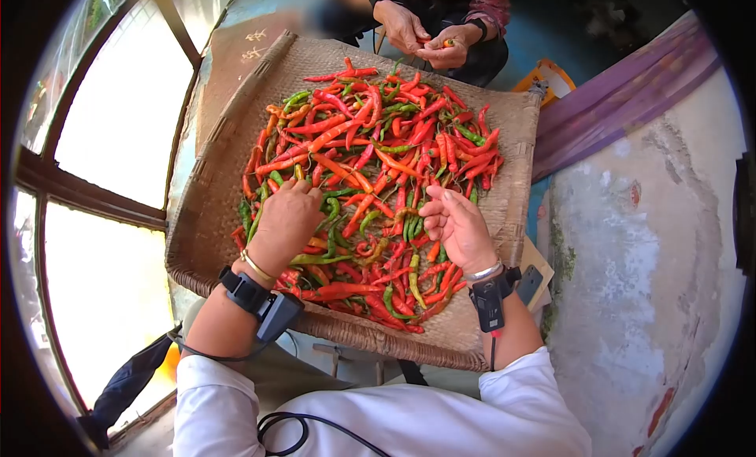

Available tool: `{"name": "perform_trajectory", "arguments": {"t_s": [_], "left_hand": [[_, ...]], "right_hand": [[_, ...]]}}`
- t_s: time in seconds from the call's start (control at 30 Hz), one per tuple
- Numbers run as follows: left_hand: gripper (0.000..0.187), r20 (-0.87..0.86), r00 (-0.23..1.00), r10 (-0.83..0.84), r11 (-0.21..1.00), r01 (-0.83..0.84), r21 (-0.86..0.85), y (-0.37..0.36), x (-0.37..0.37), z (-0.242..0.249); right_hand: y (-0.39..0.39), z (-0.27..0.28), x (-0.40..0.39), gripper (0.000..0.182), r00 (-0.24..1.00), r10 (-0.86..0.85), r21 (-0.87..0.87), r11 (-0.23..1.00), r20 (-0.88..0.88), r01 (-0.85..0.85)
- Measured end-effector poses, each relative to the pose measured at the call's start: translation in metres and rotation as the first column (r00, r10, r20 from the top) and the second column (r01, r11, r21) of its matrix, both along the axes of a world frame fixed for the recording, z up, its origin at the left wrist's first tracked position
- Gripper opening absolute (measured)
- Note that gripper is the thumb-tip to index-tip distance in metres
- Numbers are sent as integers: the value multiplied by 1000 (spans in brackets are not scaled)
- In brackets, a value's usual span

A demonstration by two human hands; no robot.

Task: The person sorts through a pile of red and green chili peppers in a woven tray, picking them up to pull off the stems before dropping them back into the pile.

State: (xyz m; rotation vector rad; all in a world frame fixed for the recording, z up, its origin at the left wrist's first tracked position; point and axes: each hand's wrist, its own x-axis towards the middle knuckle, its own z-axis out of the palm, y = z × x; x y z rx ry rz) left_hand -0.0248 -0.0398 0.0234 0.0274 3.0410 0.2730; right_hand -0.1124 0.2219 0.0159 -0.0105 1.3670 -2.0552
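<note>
A large heap of chili peppers, mostly red with some green and orange ones, lies in a wide woven basket. My left hand is at the left side of the heap, back of the hand up, its fingers curled down among the peppers. What its fingertips grip is hidden. Over the right side of the heap is my right hand, palm turned inward, fingers loosely bent and apart, with nothing visible in it. Peppers lie close under both hands.
Across the basket, another person's hands hold small peppers. An orange container stands behind the basket's far right corner. Purple cloth hangs over the ledge at right. A phone lies beside the basket. Framed windows are at left.
</note>
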Motion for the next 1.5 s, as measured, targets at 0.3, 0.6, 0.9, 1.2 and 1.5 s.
{"name": "perform_trajectory", "arguments": {"t_s": [0.3, 0.6, 0.9, 1.2, 1.5], "left_hand": [[31, -295, 929, -221, 974, 224, -24, -31, -36, -10], [31, -351, 893, -281, 950, 207, -233, -12, -51, -38], [11, -285, 918, -277, 953, 225, -202, -10, -39, -19], [9, -319, 741, -591, 778, 628, 21, 41, -11, 6], [17, -373, 835, -405, 770, 531, 353, 46, -7, 5]], "right_hand": [[-10, -7, 12, 27, 994, 106, 86, 990, 35, -109], [-12, -10, 17, 31, 980, 199, 181, 964, -6, -195], [-17, -7, 19, 28, 959, 262, 345, 915, -109, -211], [-27, -15, 31, 29, 783, 331, 439, 895, -527, -82], [-31, -1, 39, 21, 674, 591, 573, 765, -443, -294]]}}
